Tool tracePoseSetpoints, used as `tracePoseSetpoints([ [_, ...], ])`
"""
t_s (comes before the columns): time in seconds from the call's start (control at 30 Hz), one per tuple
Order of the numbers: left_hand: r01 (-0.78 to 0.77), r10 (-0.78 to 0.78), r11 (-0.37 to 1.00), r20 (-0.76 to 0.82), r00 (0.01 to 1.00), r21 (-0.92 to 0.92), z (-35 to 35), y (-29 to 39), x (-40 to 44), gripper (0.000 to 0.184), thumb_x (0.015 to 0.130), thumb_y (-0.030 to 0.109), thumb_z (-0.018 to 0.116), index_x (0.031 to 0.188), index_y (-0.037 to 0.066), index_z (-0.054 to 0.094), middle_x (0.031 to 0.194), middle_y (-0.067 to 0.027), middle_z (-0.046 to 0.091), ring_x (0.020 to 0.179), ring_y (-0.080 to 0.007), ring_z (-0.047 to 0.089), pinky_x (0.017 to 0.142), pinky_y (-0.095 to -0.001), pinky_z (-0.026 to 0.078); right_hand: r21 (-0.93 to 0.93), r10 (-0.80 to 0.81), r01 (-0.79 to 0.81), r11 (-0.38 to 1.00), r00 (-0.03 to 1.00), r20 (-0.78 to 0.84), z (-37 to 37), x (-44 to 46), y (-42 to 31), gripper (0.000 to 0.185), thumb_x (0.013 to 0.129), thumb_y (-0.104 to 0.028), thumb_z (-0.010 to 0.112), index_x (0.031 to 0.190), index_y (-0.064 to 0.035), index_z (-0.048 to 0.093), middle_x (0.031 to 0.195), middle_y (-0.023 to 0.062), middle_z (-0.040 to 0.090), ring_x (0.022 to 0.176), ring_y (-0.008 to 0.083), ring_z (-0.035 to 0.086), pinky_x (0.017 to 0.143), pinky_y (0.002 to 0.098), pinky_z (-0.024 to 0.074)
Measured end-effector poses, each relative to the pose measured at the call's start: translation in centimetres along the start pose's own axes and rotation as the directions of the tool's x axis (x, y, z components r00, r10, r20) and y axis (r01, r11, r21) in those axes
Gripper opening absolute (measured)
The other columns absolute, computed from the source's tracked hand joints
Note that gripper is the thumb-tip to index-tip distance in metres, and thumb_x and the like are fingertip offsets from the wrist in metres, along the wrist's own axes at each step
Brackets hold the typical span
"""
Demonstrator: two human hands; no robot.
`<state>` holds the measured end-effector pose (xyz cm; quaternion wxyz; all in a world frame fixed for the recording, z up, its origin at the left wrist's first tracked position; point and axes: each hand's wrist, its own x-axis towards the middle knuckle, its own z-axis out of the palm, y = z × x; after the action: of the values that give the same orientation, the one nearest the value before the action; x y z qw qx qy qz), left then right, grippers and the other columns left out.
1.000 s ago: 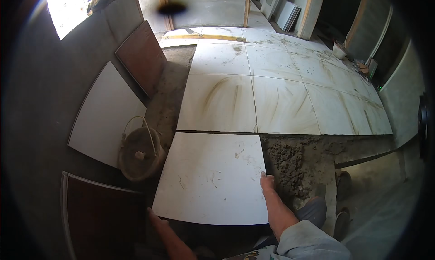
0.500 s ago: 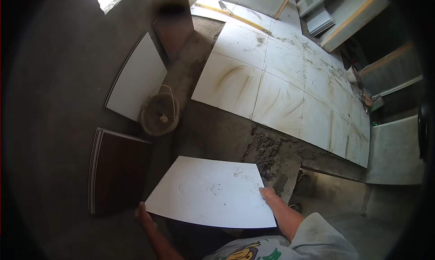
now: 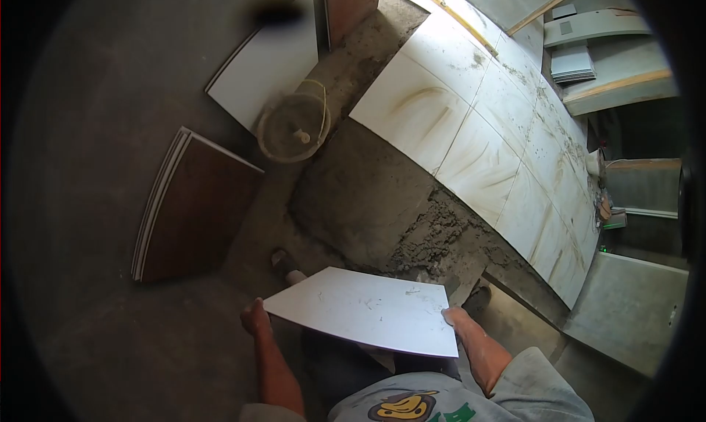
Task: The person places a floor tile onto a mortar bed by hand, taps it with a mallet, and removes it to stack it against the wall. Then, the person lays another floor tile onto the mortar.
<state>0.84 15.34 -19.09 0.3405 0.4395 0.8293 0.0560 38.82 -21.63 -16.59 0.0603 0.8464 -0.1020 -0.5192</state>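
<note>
A large white floor tile with grey smears of mortar on its face is held level in front of my body. My left hand grips its left corner, and my right hand clasps the right edge with the thumb on top. The fingers under the tile are hidden. Beyond it lies a bed of dark wet mortar, rough and lumpy beside the smoother part. White tiles in rows cover the floor past the mortar, streaked with brown smears.
A bucket with a wire handle stands at the left near a leaning white tile. Stacked brown-backed tiles lean on the left wall. A yellow level lies on the laid tiles; a grey panel stands at right.
The view has turned, so the bucket, tile stacks and laid floor appear shifted and rotated. The held tile appears slightly lower and further right, still in both hands. A foot now shows behind it.
</note>
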Motion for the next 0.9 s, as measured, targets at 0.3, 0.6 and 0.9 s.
tracePoseSetpoints([
  [0.3,0.139,-0.165,0.968,0.114,0.98,0.207,3.8,1.9,3.1,0.042,0.076,0.032,0.06,0.09,-0.007,0.065,0.093,-0.024,0.065,0.09,-0.0375,0.063,0.079,-0.0443,0.048,-0.096,-0.006,0.002,0.995,0.999,-0.039,1.3,-0.5,-1.5,0.039,0.085,-0.022,0.053,0.101,0.0123,0.059,0.096,0.0221,0.064,0.085,0.0285,0.065,0.071,0.0391,0.0503],
  [0.6,0.059,-0.067,0.995,0.101,0.993,0.084,5.5,3.1,2.8,0.048,0.078,0.04,0.06,0.092,-0.006,0.065,0.094,-0.0236,0.065,0.09,-0.0372,0.063,0.079,-0.0438,0.048,0.099,-0.001,0.002,0.995,1.0,-0.01,6.1,6.5,3.7,0.035,0.084,-0.02,0.054,0.099,0.0111,0.06,0.092,0.0194,0.064,0.08,0.0266,0.064,0.065,0.0385,0.0507],
  [0.9,0.178,-0.075,0.938,0.325,0.943,-0.298,4.0,8.9,-9.0,0.093,0.078,0.044,0.064,0.141,-0.004,0.017,0.144,-0.0259,0.022,0.133,-0.036,0.027,0.108,-0.0375,0.024,0.627,0.024,-0.196,0.754,0.962,0.272,2.0,-10.7,-11.3,0.02,0.087,-0.024,0.053,0.094,-0.0057,0.056,0.072,0.0071,0.053,0.053,0.0175,0.05,0.051,0.0419,0.0509],
])
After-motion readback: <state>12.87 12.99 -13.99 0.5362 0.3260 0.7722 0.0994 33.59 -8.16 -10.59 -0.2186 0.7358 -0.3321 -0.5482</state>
